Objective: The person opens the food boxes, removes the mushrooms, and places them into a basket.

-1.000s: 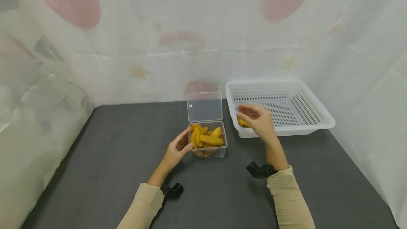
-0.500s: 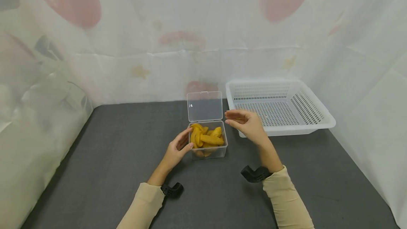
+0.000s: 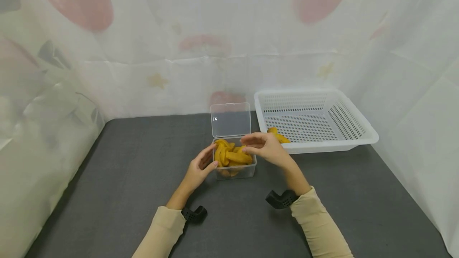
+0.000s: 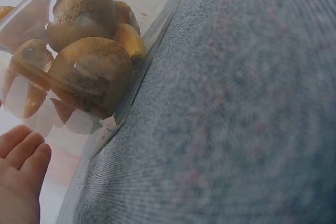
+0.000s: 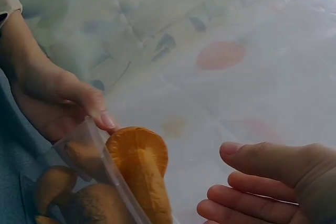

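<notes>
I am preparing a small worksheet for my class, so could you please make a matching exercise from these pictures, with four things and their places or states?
Column one:
1. left hand
2. lid
3. white basket
4. right hand

Column two:
A. over the right part of the clear box
B. full of holes, to the right of the box
C. at the left side of the box
D. raised open at the back of the box

Right pairs: 1-C, 2-D, 3-B, 4-A
</notes>
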Tool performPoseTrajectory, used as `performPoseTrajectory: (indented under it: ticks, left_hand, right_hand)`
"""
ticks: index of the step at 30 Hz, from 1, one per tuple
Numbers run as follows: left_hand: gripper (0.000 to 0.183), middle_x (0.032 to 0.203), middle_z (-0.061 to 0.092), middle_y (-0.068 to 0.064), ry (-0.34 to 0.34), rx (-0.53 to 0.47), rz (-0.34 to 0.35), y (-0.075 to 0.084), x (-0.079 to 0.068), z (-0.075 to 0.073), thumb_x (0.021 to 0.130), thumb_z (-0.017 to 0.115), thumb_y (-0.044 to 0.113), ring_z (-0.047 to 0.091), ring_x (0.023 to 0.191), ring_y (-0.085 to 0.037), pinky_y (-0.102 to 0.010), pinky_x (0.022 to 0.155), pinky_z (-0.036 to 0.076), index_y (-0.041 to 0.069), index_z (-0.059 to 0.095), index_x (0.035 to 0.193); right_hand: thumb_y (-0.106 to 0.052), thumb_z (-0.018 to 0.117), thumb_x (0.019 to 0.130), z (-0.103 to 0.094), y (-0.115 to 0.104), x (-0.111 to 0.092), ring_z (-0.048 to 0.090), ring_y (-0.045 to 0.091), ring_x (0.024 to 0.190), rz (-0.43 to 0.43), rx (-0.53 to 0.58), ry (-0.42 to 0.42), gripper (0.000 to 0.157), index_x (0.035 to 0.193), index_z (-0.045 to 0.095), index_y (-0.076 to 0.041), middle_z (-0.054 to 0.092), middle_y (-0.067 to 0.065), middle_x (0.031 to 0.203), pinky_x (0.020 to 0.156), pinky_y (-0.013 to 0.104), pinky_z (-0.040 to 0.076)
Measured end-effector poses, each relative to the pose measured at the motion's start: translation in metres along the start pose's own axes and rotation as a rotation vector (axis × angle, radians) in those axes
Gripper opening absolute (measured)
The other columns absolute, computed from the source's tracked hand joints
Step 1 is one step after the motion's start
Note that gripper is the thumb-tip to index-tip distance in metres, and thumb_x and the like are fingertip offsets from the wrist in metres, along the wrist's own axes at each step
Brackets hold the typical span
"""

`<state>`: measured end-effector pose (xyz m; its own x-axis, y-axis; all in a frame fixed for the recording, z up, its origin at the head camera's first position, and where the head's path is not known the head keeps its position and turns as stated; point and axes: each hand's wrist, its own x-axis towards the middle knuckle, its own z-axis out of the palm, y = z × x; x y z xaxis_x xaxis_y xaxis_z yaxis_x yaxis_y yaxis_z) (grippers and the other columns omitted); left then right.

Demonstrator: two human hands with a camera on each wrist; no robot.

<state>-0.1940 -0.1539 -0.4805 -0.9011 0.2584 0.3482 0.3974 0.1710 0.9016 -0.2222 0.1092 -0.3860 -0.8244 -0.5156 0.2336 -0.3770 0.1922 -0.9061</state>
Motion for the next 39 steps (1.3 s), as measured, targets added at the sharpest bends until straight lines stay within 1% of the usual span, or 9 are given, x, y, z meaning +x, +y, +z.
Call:
performPoseTrajectory:
  ticks: [5,9,15,24,28,32,34,37,39]
  left_hand:
    - [0.056,0.155,0.036,-0.020,0.005,0.000,-0.009,0.001,0.000,0.001,0.093,0.060,0.005,0.037,0.142,-0.037,-0.049,0.113,0.032,0.003,0.040,0.145]
    - [0.055,0.154,0.036,-0.021,0.006,0.000,-0.010,0.000,0.000,0.001,0.094,0.059,0.005,0.037,0.142,-0.036,-0.049,0.114,0.032,0.003,0.040,0.145]
    - [0.055,0.155,0.036,-0.020,-0.001,-0.006,-0.013,0.000,0.000,0.001,0.094,0.059,0.005,0.035,0.143,-0.035,-0.049,0.114,0.032,0.004,0.039,0.146]
    - [0.056,0.155,0.035,-0.019,-0.001,-0.014,-0.027,0.001,-0.001,0.001,0.094,0.059,0.006,0.035,0.143,-0.035,-0.049,0.114,0.031,0.004,0.039,0.146]
    - [0.055,0.155,0.036,-0.019,0.000,-0.017,-0.028,0.001,-0.001,0.001,0.094,0.059,0.006,0.035,0.143,-0.035,-0.049,0.114,0.031,0.004,0.039,0.146]
    - [0.055,0.155,0.036,-0.019,-0.002,-0.019,-0.024,0.000,0.000,0.000,0.094,0.059,0.006,0.035,0.143,-0.034,-0.047,0.115,0.031,0.005,0.039,0.146]
    - [0.055,0.155,0.037,-0.019,-0.002,-0.017,-0.023,0.000,0.000,0.000,0.094,0.059,0.006,0.035,0.143,-0.034,-0.042,0.116,0.032,0.005,0.039,0.146]
    - [0.055,0.154,0.037,-0.019,-0.002,-0.017,-0.018,-0.001,0.000,0.000,0.094,0.059,0.006,0.035,0.143,-0.034,-0.026,0.116,0.034,0.005,0.039,0.146]
    - [0.055,0.154,0.037,-0.019,-0.001,-0.020,-0.014,-0.001,0.000,0.000,0.094,0.059,0.005,0.034,0.143,-0.035,-0.015,0.113,0.034,0.005,0.039,0.146]
  right_hand:
    - [-0.005,0.070,0.086,0.006,0.003,0.002,0.065,0.041,0.108,0.005,-0.013,-0.030,0.036,0.119,0.063,0.008,0.065,0.031,0.117,0.088,0.031,0.059]
    - [-0.005,0.071,0.085,0.011,0.005,0.004,0.065,0.041,0.110,0.007,-0.040,-0.052,0.038,0.119,0.063,0.008,0.065,0.030,0.119,0.091,0.037,0.058]
    - [-0.006,0.072,0.084,0.015,0.008,0.004,0.066,0.038,0.109,0.004,-0.070,-0.080,0.041,0.121,0.062,0.008,0.066,0.027,0.120,0.090,0.034,0.059]
    - [-0.008,0.073,0.083,0.020,0.011,0.005,0.067,0.036,0.108,-0.006,-0.115,-0.092,0.040,0.119,0.064,0.006,0.068,0.025,0.118,0.090,0.038,0.058]
    - [-0.009,0.075,0.082,0.020,0.012,0.005,0.068,0.034,0.106,-0.006,-0.148,-0.099,0.041,0.118,0.065,0.005,0.069,0.023,0.117,0.089,0.035,0.059]
    - [-0.009,0.076,0.081,0.021,0.013,0.006,0.068,0.033,0.107,0.006,-0.150,-0.123,0.041,0.118,0.065,0.004,0.068,0.023,0.119,0.089,0.032,0.059]
    - [-0.008,0.076,0.080,0.021,0.013,0.006,0.068,0.033,0.107,0.004,-0.151,-0.135,0.040,0.117,0.066,0.004,0.068,0.022,0.118,0.089,0.031,0.058]
    - [-0.007,0.077,0.079,0.021,0.014,0.006,0.069,0.032,0.107,-0.005,-0.172,-0.147,0.038,0.115,0.067,0.003,0.069,0.021,0.117,0.089,0.029,0.058]
    - [-0.008,0.077,0.079,0.021,0.014,0.007,0.069,0.031,0.105,-0.013,-0.186,-0.152,0.036,0.113,0.069,0.002,0.070,0.020,0.115,0.088,0.027,0.059]
